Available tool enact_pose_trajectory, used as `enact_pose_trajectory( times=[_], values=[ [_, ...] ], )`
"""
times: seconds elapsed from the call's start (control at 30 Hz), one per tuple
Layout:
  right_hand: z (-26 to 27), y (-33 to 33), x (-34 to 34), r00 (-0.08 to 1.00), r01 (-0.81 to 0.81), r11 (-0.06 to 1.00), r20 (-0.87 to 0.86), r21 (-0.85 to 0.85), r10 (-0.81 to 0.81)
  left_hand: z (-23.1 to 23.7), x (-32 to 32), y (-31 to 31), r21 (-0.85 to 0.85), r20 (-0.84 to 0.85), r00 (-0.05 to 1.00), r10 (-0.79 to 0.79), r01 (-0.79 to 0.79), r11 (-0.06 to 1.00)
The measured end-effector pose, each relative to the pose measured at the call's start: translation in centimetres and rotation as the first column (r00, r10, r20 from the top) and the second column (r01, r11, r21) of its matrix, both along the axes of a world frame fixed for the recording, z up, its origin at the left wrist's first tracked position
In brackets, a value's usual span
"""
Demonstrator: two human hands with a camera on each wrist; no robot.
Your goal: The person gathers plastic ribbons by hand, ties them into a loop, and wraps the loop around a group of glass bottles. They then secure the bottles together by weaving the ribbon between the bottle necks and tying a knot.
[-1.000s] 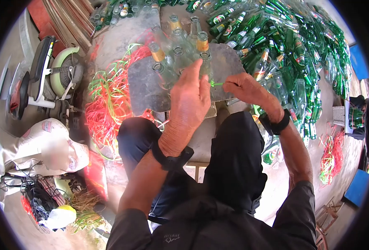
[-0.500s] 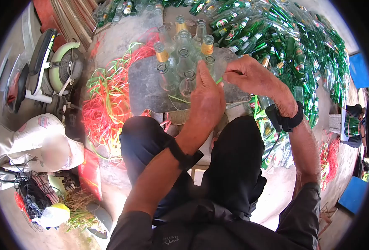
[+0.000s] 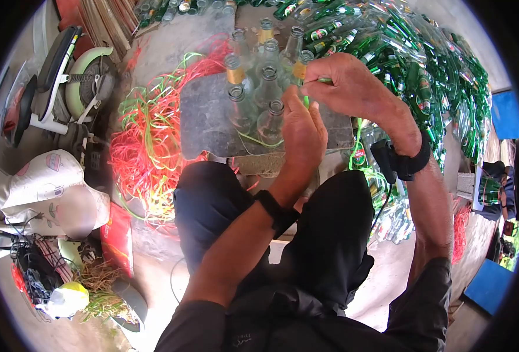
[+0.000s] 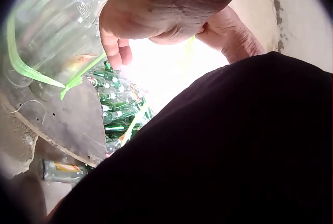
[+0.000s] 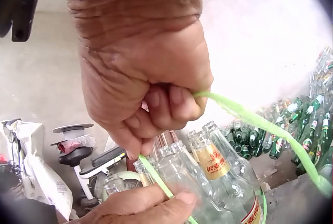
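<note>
Head view: your right hand (image 3: 350,85), fingers curled closed, grips a green strap (image 3: 305,101); your left hand (image 3: 304,138) is just below it, beside the clear bottles (image 3: 269,88). These stand upright in a cluster on a dark slab (image 3: 203,117), several with gold neck labels; green strap lies along their near side. Left of the slab: a red-and-green tangle (image 3: 148,161). Beyond, to the right: a heap of green bottles (image 3: 409,70).

Left wrist view: strap against the clear bottles, with a knot (image 4: 65,87) over the slab; your left fingers bent, glare behind.

Right wrist view: your right fist closed on the strap, one length trailing rightward; your left thumb and fingers pinch the lower length before the bottles.
</note>
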State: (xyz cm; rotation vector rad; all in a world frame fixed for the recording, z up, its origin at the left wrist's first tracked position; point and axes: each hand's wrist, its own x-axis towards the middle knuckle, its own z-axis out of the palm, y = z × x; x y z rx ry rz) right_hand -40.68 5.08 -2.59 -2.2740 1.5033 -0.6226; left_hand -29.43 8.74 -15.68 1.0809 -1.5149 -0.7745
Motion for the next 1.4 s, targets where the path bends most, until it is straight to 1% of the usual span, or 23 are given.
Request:
enact_pose_trajectory(
  times=[0.07, 0.13, 0.17, 0.2, 0.23, 0.33, 0.4, 0.53, 0.6, 0.73, 0.8, 0.83, 0.87, 0.93, 0.97, 1.0, 1.03, 1.07, 1.13, 1.2, 1.23, 1.3, 1.4],
  values=[
    [-0.1, -0.6, 0.3, 1.0, 0.009, 0.999, 0.006, 0.031, -0.009, 0.4, -0.1, 0.0, 0.044, -0.046, 0.999, -0.017, 0.019, 0.999],
    [-0.5, -1.3, 0.4, 1.0, 0.015, 0.998, 0.011, 0.063, -0.016, 0.8, -0.2, 0.0, 0.107, 0.009, 1.0, 0.001, -0.002, 0.994],
    [-0.9, -1.6, 0.3, 0.998, 0.0, 0.999, 0.061, 0.049, -0.003, 0.8, -0.3, 0.0, 0.111, 0.008, 1.0, 0.004, -0.005, 0.994],
    [-1.4, -1.8, 0.2, 0.994, -0.013, 0.999, 0.11, 0.034, 0.009, 0.7, -0.5, 0.0, 0.132, -0.057, 0.998, 0.004, 0.003, 0.991],
    [-1.8, -2.1, -0.1, 0.994, -0.015, 0.999, 0.11, 0.037, 0.011, 0.7, -0.6, 0.0, 0.15, -0.121, 0.993, 0.006, 0.012, 0.989],
    [-2.7, -2.7, -0.8, 0.984, -0.007, 0.998, 0.178, 0.067, -0.005, 0.9, -0.6, 0.1, 0.185, -0.116, 0.993, 0.013, 0.009, 0.983],
    [-3.1, -2.7, -1.3, 0.974, 0.03, 0.996, 0.222, 0.081, -0.048, 1.0, -0.6, 0.1, 0.186, -0.117, 0.993, 0.013, 0.009, 0.983],
    [-4.1, -2.5, -2.4, 0.978, 0.089, 0.991, 0.18, 0.101, -0.106, 1.1, -0.5, 0.2, 0.204, -0.116, 0.993, 0.002, 0.022, 0.979],
    [-4.8, -2.2, -2.9, 0.965, 0.128, 0.977, 0.207, 0.17, -0.163, 1.0, -0.5, 0.2, 0.188, -0.11, 0.994, 0.006, 0.015, 0.982],
    [-5.3, -0.8, -3.1, 0.966, 0.15, 0.978, 0.189, 0.145, -0.176, 0.5, -0.6, 0.0, 0.114, -0.075, 0.997, 0.018, -0.009, 0.993],
    [-5.7, -0.1, -3.1, 0.947, 0.144, 0.978, 0.264, 0.154, -0.181, 0.6, -0.7, 0.2, 0.143, -0.091, 0.996, 0.016, -0.003, 0.99],
    [-5.6, 0.2, -3.1, 0.947, 0.144, 0.978, 0.264, 0.154, -0.181, 0.7, -0.6, 0.2, 0.174, -0.105, 0.994, 0.019, 0.0, 0.985],
    [-5.3, 0.6, -3.1, 0.955, 0.13, 0.982, 0.25, 0.139, -0.162, 0.8, -0.5, 0.2, 0.174, -0.106, 0.994, 0.019, 0.0, 0.985],
    [-4.8, 1.5, -2.8, 0.961, 0.118, 0.985, 0.236, 0.123, -0.145, 0.9, -0.4, 0.2, 0.081, 0.015, 0.999, 0.05, -0.051, 0.995],
    [-4.5, 2.0, -2.4, 0.968, 0.133, 0.988, 0.206, 0.073, -0.145, 1.0, -0.4, 0.3, 0.081, 0.014, 0.999, 0.049, -0.05, 0.995],
    [-4.2, 2.4, -2.0, 0.973, 0.145, 0.989, 0.177, 0.023, -0.146, 1.1, -0.5, 0.3, 0.154, -0.055, 0.998, 0.034, -0.025, 0.988],
    [-4.0, 2.7, -1.7, 0.973, 0.145, 0.989, 0.176, 0.023, -0.147, 1.3, -0.4, 0.4, 0.225, -0.125, 0.992, 0.025, 0.004, 0.974],
    [-3.8, 3.1, -1.4, 0.978, 0.155, 0.988, 0.143, -0.005, -0.153, 1.4, -0.4, 0.4, 0.224, -0.126, 0.992, 0.021, 0.007, 0.975],
    [-3.7, 3.7, -1.1, 0.981, 0.166, 0.985, 0.109, -0.033, -0.162, 1.3, -0.4, 0.4, 0.106, -0.092, 0.995, 0.048, -0.038, 0.994],
    [-3.9, 4.1, -1.0, 0.988, 0.152, 0.981, 0.015, -0.124, -0.151, 1.1, -0.2, 0.3, 0.076, -0.062, 0.997, 0.036, -0.031, 0.997],
    [-3.6, 4.3, -0.7, 0.988, 0.152, 0.98, 0.016, -0.126, -0.152, 1.1, -0.1, 0.3, 0.047, -0.031, 0.999, 0.026, -0.024, 0.999],
    [-2.8, 4.9, -0.3, 0.986, 0.137, 0.984, -0.083, -0.114, -0.147, 0.9, -0.2, 0.3, 0.038, -0.037, 0.998, 0.041, -0.04, 0.998],
    [-2.7, 5.6, 0.0, 0.993, 0.087, 0.986, -0.065, -0.143, -0.097, 0.3, -0.3, 0.4, -0.005, -0.042, 0.997, 0.058, -0.058, 0.998]
  ],
)
